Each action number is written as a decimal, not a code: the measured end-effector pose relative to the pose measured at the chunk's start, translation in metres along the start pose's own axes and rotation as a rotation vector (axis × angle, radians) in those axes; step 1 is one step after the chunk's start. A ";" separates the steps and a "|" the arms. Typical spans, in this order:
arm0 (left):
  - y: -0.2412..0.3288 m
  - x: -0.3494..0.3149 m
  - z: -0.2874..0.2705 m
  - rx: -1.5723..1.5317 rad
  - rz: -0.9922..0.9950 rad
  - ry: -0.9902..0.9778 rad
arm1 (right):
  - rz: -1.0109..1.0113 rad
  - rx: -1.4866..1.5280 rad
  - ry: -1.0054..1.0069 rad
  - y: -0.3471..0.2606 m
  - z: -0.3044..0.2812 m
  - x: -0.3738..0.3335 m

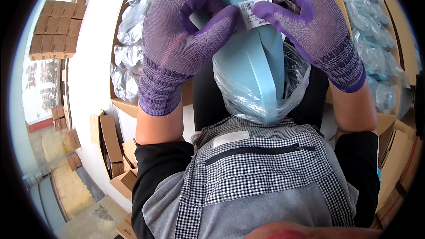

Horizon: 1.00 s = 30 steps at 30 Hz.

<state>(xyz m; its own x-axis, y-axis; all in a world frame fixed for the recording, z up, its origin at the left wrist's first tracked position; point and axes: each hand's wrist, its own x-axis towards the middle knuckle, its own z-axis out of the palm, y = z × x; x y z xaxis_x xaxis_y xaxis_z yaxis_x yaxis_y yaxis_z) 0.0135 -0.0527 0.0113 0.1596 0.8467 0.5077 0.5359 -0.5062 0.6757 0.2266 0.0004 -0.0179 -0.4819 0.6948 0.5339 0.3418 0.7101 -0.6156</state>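
A light-blue plastic item (250, 64) with a broad curved strip along it stands before me, its kind unclear. A clear plastic bag (239, 102) is bunched around its lower part. On its upper part is a white barcode label (254, 12). My left hand (186, 31), in a purple knit glove, is curled around the item's left side, its thumb beside the label. My right hand (305, 22), gloved alike, pinches the label's right edge. Within its curled fingers shows a thin, dark, metallic-looking piece (287, 3), too small to name.
Open cartons with clear-bagged goods stand at my left (130, 40) and right (365, 31). Brown boxes (57, 28) are stacked at the far left. Opened cardboard boxes (110, 139) lie left of my arm, and folded cardboard (396, 150) lies at the right.
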 end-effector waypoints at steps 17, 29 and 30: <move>-0.013 0.003 0.008 0.183 0.043 -0.009 | 0.054 -0.033 -0.037 0.011 0.002 0.002; 0.009 0.010 0.007 0.175 -0.044 -0.080 | 0.086 -0.110 -0.024 0.020 0.013 -0.003; 0.005 0.007 0.006 0.211 -0.024 -0.088 | 0.060 -0.118 0.024 0.025 0.019 -0.004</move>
<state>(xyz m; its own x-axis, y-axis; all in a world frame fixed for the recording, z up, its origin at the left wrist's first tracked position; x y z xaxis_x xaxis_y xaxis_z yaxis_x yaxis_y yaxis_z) 0.0226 -0.0483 0.0149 0.2109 0.8739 0.4379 0.7007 -0.4475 0.5557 0.2216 0.0133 -0.0469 -0.4382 0.7383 0.5127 0.4629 0.6743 -0.5753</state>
